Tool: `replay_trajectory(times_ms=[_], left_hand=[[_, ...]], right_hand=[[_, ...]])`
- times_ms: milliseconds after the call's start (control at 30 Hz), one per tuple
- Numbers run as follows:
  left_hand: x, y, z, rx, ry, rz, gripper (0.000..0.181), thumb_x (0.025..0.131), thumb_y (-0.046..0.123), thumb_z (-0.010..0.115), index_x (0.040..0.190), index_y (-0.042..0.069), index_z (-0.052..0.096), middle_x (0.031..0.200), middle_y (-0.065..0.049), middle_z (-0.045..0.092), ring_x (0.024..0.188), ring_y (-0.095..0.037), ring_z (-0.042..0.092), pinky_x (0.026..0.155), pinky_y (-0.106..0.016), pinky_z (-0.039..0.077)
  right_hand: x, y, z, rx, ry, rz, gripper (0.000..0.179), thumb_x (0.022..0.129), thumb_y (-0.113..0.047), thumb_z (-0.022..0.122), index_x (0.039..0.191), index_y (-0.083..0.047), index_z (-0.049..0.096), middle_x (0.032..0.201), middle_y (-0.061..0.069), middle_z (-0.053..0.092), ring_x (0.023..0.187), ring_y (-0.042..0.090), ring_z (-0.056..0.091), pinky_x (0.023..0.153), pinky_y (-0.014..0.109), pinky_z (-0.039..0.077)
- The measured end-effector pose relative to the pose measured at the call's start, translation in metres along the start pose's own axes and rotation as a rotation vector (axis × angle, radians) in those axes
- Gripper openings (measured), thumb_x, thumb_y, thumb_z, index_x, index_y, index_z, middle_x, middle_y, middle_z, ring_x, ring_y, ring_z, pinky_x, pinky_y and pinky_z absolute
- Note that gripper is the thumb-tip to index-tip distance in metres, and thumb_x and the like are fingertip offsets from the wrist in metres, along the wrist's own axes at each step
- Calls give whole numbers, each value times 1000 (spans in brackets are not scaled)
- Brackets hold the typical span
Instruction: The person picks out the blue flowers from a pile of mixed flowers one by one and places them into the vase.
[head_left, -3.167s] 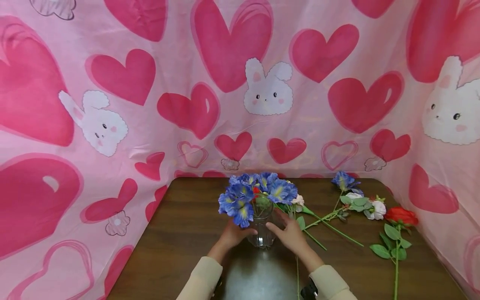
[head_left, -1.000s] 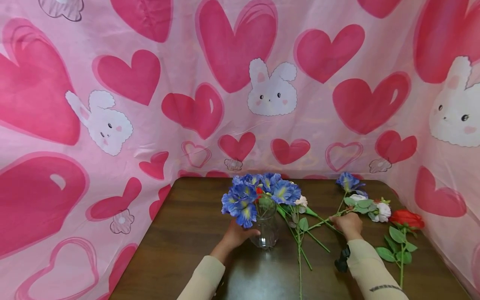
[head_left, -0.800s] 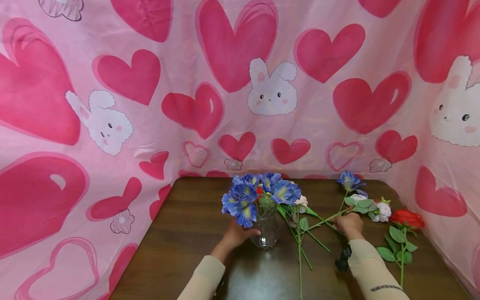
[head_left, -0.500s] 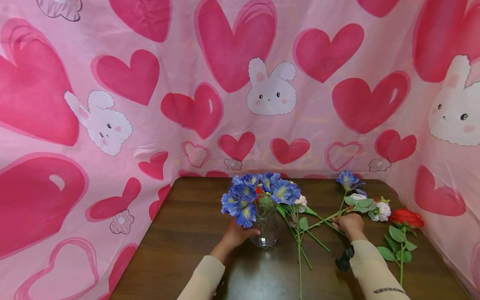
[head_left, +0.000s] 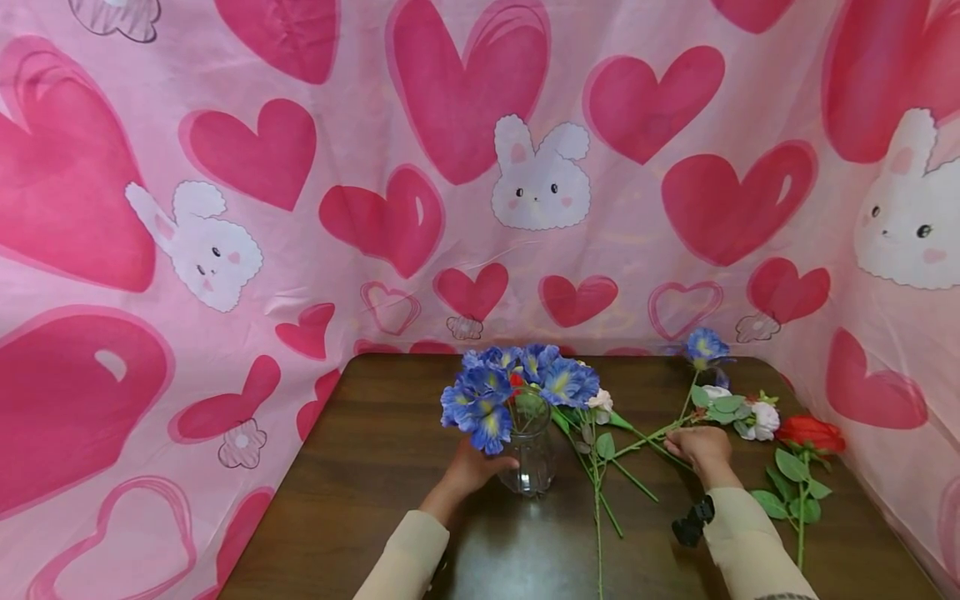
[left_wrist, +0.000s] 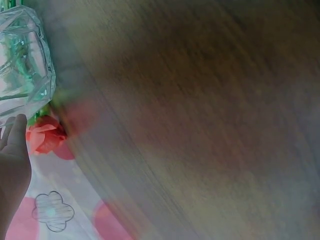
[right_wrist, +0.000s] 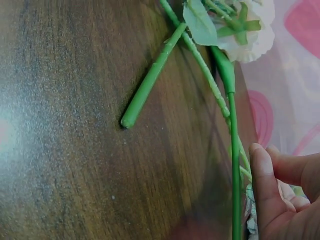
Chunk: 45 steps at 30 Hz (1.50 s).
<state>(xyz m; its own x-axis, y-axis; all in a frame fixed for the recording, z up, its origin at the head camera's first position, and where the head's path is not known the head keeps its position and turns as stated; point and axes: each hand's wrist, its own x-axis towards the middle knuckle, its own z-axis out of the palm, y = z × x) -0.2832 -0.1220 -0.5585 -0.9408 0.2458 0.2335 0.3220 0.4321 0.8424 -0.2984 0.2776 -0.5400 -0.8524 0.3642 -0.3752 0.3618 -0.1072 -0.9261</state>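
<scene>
A clear glass vase (head_left: 531, 468) stands upright on the table, with blue irises (head_left: 483, 400) spreading over its rim and a little red among them. My left hand (head_left: 471, 468) holds the vase's left side, thumb toward the front; its other fingers are mostly hidden behind blooms and glass. In the left wrist view, fingers touch the faceted vase (left_wrist: 27, 70). To the right, my right hand (head_left: 701, 450) pinches the stem of a single blue iris (head_left: 705, 347), whose bloom points away at the back. In the right wrist view, thumb and forefinger meet beside green stems (right_wrist: 234, 150).
Pale roses (head_left: 761, 421) with leaves lie beyond my right hand. A red rose (head_left: 810, 433) lies at the table's right side. Crossed green stems (head_left: 598, 500) lie right of the vase. A pink heart-printed cloth (head_left: 540, 250) hangs around the wooden table (head_left: 360, 467).
My right hand has left the vase, moved right and taken hold of a blue iris stem. That bloom has just turned and risen slightly. My left hand stays at the vase.
</scene>
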Motion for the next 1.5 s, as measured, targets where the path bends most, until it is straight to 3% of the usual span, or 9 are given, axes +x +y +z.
replay_trajectory(times_ms=[167,333,567,800,1033,1500], left_hand=[[1,0,0,20,8,17,78,73,30,87,132,-4,51,124,-16,61,111,-27,58,92,-43,48],[1,1,0,12,4,12,78,73,31,87,133,-4,50,124,-16,61,111,-27,58,92,-43,48],[2,2,-1,18,-8,7,79,74,32,86,134,-3,49,126,-14,60,113,-26,57,93,-42,48],[2,2,-1,-19,-15,19,79,75,30,85,137,-1,47,129,-13,58,116,-25,55,96,-45,46],[1,2,0,1,7,54,72,75,26,86,131,-4,52,121,-14,62,107,-23,58,91,-39,48],[0,2,-1,-73,-24,39,78,76,26,85,138,-1,47,130,-14,58,117,-26,55,97,-46,45]], right_hand=[[-3,-2,-1,-18,9,-26,8,81,10,67,88,14,67,64,2,66,56,12,67,59,25,56],[-12,-9,-2,-134,25,-101,9,84,1,67,85,9,70,63,2,67,54,10,66,56,24,55],[-26,-21,1,-108,0,-180,25,91,1,65,109,18,62,73,0,68,65,10,69,64,27,56],[-45,-37,8,-168,22,-267,34,92,-9,67,115,15,61,78,2,69,65,6,67,64,24,56],[-67,-53,16,-222,18,-319,33,93,-13,67,116,11,63,84,5,71,67,3,66,62,20,55],[-105,-69,35,-237,7,-513,27,92,-12,69,108,9,67,88,14,72,68,8,69,63,20,55]])
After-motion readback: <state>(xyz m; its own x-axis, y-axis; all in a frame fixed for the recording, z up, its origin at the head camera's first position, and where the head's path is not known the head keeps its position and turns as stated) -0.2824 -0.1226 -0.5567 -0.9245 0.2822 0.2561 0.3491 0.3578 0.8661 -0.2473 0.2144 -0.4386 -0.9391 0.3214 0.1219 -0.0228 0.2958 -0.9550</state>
